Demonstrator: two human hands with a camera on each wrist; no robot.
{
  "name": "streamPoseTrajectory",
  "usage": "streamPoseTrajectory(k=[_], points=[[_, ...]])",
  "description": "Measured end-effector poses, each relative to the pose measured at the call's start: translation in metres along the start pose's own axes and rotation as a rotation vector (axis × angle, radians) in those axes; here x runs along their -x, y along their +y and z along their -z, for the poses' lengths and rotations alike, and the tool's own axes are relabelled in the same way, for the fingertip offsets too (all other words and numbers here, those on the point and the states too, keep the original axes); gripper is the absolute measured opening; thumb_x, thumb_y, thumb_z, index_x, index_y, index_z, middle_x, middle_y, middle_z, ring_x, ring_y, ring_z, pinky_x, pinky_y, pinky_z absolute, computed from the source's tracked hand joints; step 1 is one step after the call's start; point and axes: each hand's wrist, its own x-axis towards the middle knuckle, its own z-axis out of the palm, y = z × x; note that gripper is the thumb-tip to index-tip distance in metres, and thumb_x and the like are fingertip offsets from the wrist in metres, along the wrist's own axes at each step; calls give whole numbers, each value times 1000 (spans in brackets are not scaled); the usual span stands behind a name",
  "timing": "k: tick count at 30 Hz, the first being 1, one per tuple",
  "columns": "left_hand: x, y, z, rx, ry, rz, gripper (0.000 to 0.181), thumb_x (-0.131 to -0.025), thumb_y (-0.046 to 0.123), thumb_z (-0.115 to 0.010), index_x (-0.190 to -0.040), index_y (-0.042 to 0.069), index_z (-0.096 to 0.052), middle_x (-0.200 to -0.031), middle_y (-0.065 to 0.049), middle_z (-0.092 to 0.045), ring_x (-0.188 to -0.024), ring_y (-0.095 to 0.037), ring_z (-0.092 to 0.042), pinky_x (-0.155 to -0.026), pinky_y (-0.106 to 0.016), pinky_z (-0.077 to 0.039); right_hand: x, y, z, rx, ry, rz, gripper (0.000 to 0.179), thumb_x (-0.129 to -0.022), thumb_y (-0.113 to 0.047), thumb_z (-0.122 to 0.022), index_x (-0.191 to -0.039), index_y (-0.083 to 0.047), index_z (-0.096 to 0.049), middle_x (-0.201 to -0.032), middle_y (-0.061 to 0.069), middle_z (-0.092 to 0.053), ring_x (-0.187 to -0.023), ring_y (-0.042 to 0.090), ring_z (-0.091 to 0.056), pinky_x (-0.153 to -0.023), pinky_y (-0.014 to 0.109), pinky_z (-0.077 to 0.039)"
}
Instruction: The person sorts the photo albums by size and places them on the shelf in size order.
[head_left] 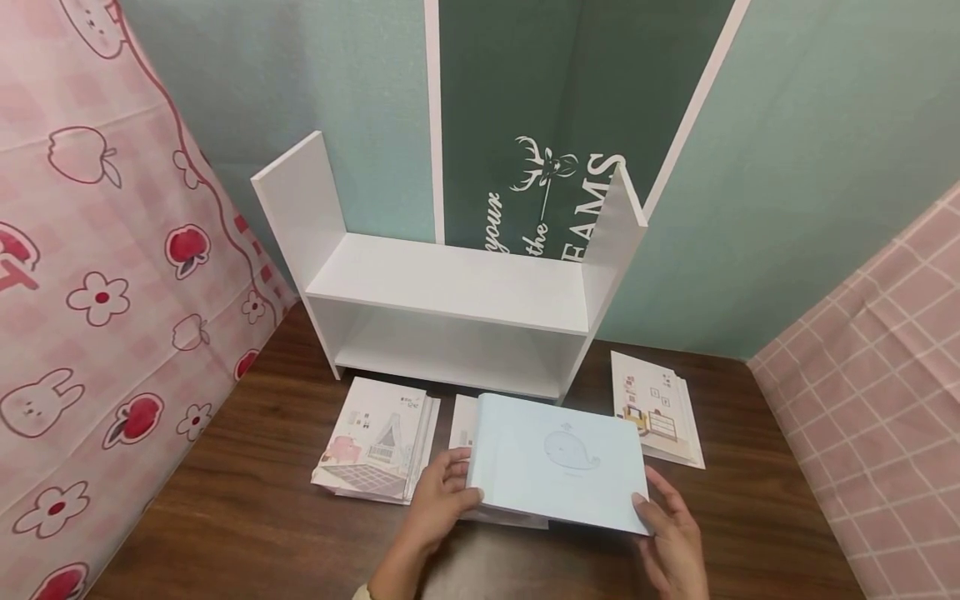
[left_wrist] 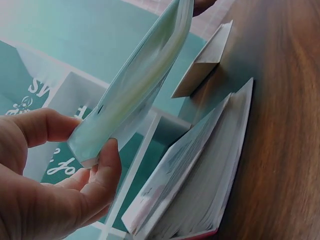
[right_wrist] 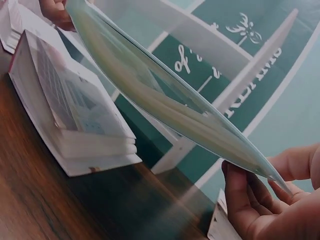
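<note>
Both hands hold a thin, pale blue book (head_left: 562, 467) with a whale drawn on its cover, raised and tilted above the table. My left hand (head_left: 442, 500) pinches its left edge near the spine, thumb on the cover and fingers underneath. At the opposite edge, my right hand (head_left: 671, 533) grips the near corner between thumb and fingers. From below, in the right wrist view, the book's inner pages (right_wrist: 165, 110) look translucent and sag between the covers. Partly hidden under it, a stack of thick books (head_left: 502, 518) lies on the table.
Behind the hands stands a white two-tier shelf (head_left: 450, 283) with tall side panels. Illustrated books lie in a left stack (head_left: 375, 437) and a right stack (head_left: 656, 408) on the brown wooden table (head_left: 247, 517). Patterned pink cloth (head_left: 97, 217) hangs at the left.
</note>
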Motion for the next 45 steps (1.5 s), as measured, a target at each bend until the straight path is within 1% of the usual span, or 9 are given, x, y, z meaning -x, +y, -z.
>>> streamPoseTrajectory(k=[3,7,13,17,20,26,32,36,45], points=[[-1,3,6,2,-1,-8,64,-68,-10,-60,-128,-15,-39,-107,-21,-53,-88,-25,-59,-67,-32,-52,4,-5,-10,-26,11,-47,41,-87,0,-61,-120,-23,-57,-98,-3,-65,-82,14,-63,-64,27,-52],[-1,7,14,-21,9,-13,65,-67,-10,-59,-128,-14,-39,-107,-22,-53,-88,-25,-59,-67,-31,-52,8,-10,-23,-61,11,-108,43,-88,3,-58,-124,-21,-53,-100,-4,-64,-84,13,-62,-68,28,-53],[-1,10,24,-28,41,-19,63,-67,-11,-57,-127,-14,-40,-109,-24,-54,-94,-28,-59,-70,-33,-52,10,-10,-35,-51,11,-135,44,-89,5,-55,-125,-19,-50,-100,-3,-62,-84,13,-62,-69,28,-53],[1,13,29,-15,67,-39,62,-67,-12,-55,-126,-16,-40,-110,-25,-53,-94,-29,-59,-71,-30,-51,11,-11,-45,-26,14,-157,50,-89,5,-53,-133,-13,-40,-101,-4,-63,-88,13,-62,-73,29,-52],[2,16,33,4,90,-51,61,-67,-13,-55,-126,-16,-40,-109,-25,-53,-91,-28,-58,-70,-28,-51,11,-10,-51,-21,-2,-144,52,-88,6,-52,-135,-11,-37,-102,-4,-63,-90,13,-62,-75,30,-52],[3,20,41,48,133,-54,60,-67,-14,-53,-126,-16,-41,-108,-25,-53,-88,-24,-58,-66,-25,-50,11,-9,-61,-23,-38,-107,51,-86,9,-52,-131,-9,-38,-104,0,-62,-92,15,-62,-75,30,-52],[4,25,48,105,148,-57,59,-69,-16,-50,-127,-17,-39,-108,-25,-51,-86,-21,-57,-63,-25,-50,13,-10,-69,-37,-61,-96,48,-86,9,-53,-128,-11,-40,-102,1,-64,-89,16,-63,-71,29,-53],[5,30,53,109,168,-71,57,-70,-16,-50,-126,-17,-40,-106,-25,-51,-86,-22,-58,-64,-26,-51,14,-11,-74,-64,-111,-76,46,-86,10,-53,-126,-10,-41,-102,3,-64,-88,17,-63,-70,30,-53],[7,39,60,122,218,-91,54,-73,-17,-49,-127,-17,-41,-108,-25,-50,-87,-19,-58,-67,-24,-51,15,-15,-87,-62,-151,-45,46,-85,11,-53,-125,-9,-41,-103,4,-64,-87,17,-63,-69,29,-53]])
